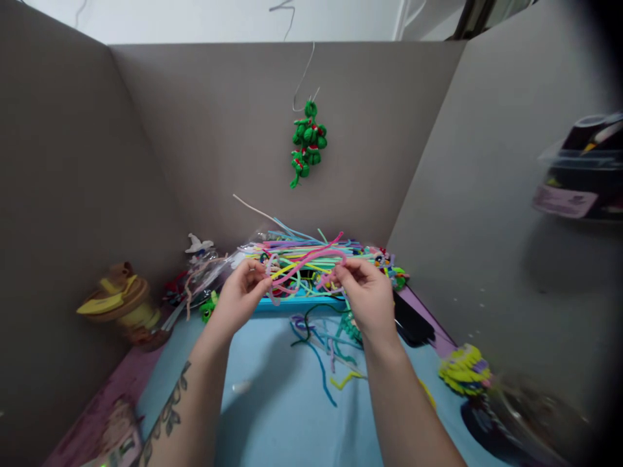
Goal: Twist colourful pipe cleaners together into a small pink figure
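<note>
Both hands are raised over the table, in front of a heap of colourful pipe cleaners [296,246]. My left hand [243,290] is closed in a pinch on the left ends of several bent pipe cleaners, pink and yellow among them. Opposite it, my right hand [366,295] pinches the other side of the bunch. A pink pipe cleaner [311,256] arches between the two hands. Pale lilac loops hang beside the fingers. Which strands belong to the bunch and which lie behind is hard to separate.
A blue tray [292,304] holds the heap. Loose pipe cleaner pieces [321,363] lie on the blue mat [272,421]. A black phone-like slab [413,321] is at right, near a yellow fuzzy bundle [464,370]. Green pipe-cleaner figures [307,139] hang on the grey back panel [219,130].
</note>
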Tool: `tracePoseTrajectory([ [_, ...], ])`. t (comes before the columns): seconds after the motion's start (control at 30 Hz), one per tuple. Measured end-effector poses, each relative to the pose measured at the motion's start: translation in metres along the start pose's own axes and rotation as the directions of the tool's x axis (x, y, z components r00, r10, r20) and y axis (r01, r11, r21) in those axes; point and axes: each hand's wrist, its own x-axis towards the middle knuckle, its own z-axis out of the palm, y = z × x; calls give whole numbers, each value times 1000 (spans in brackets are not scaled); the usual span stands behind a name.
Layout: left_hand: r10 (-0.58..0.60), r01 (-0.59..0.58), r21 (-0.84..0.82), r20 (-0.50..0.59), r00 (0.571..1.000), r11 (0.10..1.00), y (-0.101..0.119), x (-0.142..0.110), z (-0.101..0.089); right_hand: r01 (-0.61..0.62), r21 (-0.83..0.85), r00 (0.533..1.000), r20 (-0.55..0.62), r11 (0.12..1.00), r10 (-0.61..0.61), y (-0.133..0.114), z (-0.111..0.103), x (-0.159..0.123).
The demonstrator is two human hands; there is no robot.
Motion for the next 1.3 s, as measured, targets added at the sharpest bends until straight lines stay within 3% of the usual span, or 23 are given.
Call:
tracePoseTrajectory([
  [0.1, 22, -22, -1, 68, 997, 1000, 1, -3, 6, -55, 45, 998, 29, 997, 54, 1, 7, -2],
  [0.27, 76, -81, 44, 110, 991, 996, 0, -5, 14, -94, -46, 976, 193, 995, 101, 4, 12, -3],
  [0.47, 226, -228, 116, 32, 974, 967, 3, -9, 19, -68, -218, 957, 261, 974, 125, 9, 13, 0],
  [0.57, 287, -283, 171, 1, 958, 944, 3, -11, 21, -110, -274, 929, 313, 955, 197, 12, 15, -1],
  [0.67, 310, -297, 206, -36, 950, 932, 1, -11, 23, -325, -173, 866, 340, 930, 367, 15, 22, -4],
  [0.77, 325, -298, 236, -81, 942, 925, -3, -10, 27, -563, -25, 769, 350, 826, 535, 20, 29, -8],
  [0.83, 333, -303, 245, -92, 939, 921, -6, -9, 29, -641, 87, 733, 362, 762, 575, 22, 33, -10],
  [1.03, 297, -271, 240, -82, 951, 932, -12, -7, 29, -646, 261, 755, 358, 717, 549, 28, 42, -12],
  [1.3, 295, -275, 189, -88, 951, 943, -18, -3, 30, -642, 374, 767, 328, 669, 552, 35, 49, -12],
])
